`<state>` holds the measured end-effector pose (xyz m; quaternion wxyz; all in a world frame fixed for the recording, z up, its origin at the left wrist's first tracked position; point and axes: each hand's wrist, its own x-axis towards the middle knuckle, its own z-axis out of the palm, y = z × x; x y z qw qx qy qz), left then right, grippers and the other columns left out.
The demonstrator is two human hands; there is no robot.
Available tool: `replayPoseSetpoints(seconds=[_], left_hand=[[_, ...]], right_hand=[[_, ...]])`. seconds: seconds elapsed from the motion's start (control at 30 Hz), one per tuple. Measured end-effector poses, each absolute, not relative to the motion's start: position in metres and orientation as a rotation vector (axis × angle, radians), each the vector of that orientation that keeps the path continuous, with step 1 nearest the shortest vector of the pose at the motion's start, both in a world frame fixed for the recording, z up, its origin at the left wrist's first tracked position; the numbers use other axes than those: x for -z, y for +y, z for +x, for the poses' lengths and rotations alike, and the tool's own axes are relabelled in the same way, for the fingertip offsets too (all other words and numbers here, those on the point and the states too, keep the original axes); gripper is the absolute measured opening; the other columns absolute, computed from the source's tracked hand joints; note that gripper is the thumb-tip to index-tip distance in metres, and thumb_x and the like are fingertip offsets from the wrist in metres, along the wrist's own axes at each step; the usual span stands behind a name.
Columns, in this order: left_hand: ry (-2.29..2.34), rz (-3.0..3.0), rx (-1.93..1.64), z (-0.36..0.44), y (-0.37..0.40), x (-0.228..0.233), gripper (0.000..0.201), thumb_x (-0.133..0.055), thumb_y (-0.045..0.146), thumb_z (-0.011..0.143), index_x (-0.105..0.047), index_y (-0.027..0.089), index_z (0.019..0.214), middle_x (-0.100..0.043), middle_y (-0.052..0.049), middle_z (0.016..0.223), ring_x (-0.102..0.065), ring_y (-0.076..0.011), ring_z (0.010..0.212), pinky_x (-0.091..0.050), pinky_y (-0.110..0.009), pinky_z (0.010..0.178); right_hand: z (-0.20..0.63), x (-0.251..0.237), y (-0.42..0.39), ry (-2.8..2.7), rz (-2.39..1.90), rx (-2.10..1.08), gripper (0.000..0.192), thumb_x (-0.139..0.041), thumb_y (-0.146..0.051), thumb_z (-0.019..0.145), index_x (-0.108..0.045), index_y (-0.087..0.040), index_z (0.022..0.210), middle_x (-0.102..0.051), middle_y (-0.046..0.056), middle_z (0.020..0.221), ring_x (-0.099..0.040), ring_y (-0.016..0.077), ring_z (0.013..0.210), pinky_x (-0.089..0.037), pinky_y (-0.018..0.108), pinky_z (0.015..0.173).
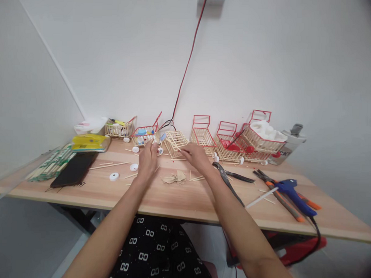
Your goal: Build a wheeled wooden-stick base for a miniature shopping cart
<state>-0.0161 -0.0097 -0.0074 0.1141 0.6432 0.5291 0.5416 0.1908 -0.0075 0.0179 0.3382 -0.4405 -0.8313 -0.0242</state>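
Grips 1 stick basket [175, 143] with right hand [196, 155], thumb and finger pinched at near right edge. Sits mid-table near wall; tilted, unpainted, open lattice of thin pale sticks. Bends fingers of left hand [148, 156] just left of basket, by small tan scrap, blurred; cannot tell if gripping.

Around basket: at least 5 stick carts [204, 135] with red handles, 2 left, 3 right. In rightmost, white crumpled cloth or tissue [264, 129]; in leftmost, yellow-and-black tool [117, 122].

On table [159, 199], smooth wood grain: 2 flat round white discs [114, 176] at front left, scattered thin sticks, 1 crumpled brown paper piece [175, 177].

Right side: 1 black-handled tool [228, 180], 1 pair of orange-and-grey pliers [288, 203], 1 blue plastic glue gun [293, 194] with white glue stick [261, 197], 1 pale container [285, 152], "CK" readable, rest hidden.

Left side: 1 shiny yellow packet [88, 143], 1 flat black item [74, 169], green-printed stick packs [52, 164], lettering too small to read.

Up wall: 1 red-and-black cable [193, 50].
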Motion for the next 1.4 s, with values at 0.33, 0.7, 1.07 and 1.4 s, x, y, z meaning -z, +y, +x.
replayPoseSetpoints(seconds=[0.33,0.7,1.07,1.4], left_hand=[[1.475,2.065,-1.426,-0.012,-0.005,0.018,0.032,-0.049,0.025,0.085,-0.061,0.013,0.112,-0.069,-0.009,0.092,-0.063,-0.0203,0.082,-0.047,-0.032,0.078],[1.397,2.329,-1.039,-0.001,0.004,0.014,0.021,-0.052,0.017,0.081,-0.069,0.015,0.095,-0.071,-0.010,0.094,-0.064,-0.0224,0.086,-0.047,-0.035,0.082],[1.403,2.561,-0.584,0.062,0.011,0.020,0.025,-0.055,0.030,0.091,-0.059,0.013,0.110,-0.061,-0.009,0.111,-0.060,-0.0201,0.098,-0.051,-0.041,0.086],[1.503,2.558,-0.456,0.066,0.010,0.013,0.033,-0.055,0.033,0.091,-0.055,0.015,0.118,-0.057,-0.010,0.118,-0.059,-0.0213,0.101,-0.052,-0.042,0.085]], right_hand=[[0.220,-0.022,0.003,-1.610,-1.153,-0.166,0.022,-0.051,-0.031,0.084,-0.067,-0.019,0.093,-0.072,0.005,0.092,-0.065,0.0178,0.082,-0.048,0.029,0.074],[0.232,-0.021,0.010,-1.432,-1.110,-0.393,0.027,-0.055,-0.041,0.079,-0.065,-0.017,0.087,-0.071,0.004,0.076,-0.064,0.0166,0.068,-0.048,0.027,0.062],[0.234,-0.023,0.010,-1.295,-1.078,-0.424,0.030,-0.054,-0.041,0.078,-0.066,-0.016,0.088,-0.071,0.004,0.076,-0.064,0.0163,0.072,-0.050,0.027,0.064],[0.231,-0.019,0.013,-1.306,-1.051,-0.469,0.031,-0.056,-0.044,0.079,-0.067,-0.017,0.090,-0.071,0.003,0.075,-0.065,0.0160,0.068,-0.051,0.027,0.062]])
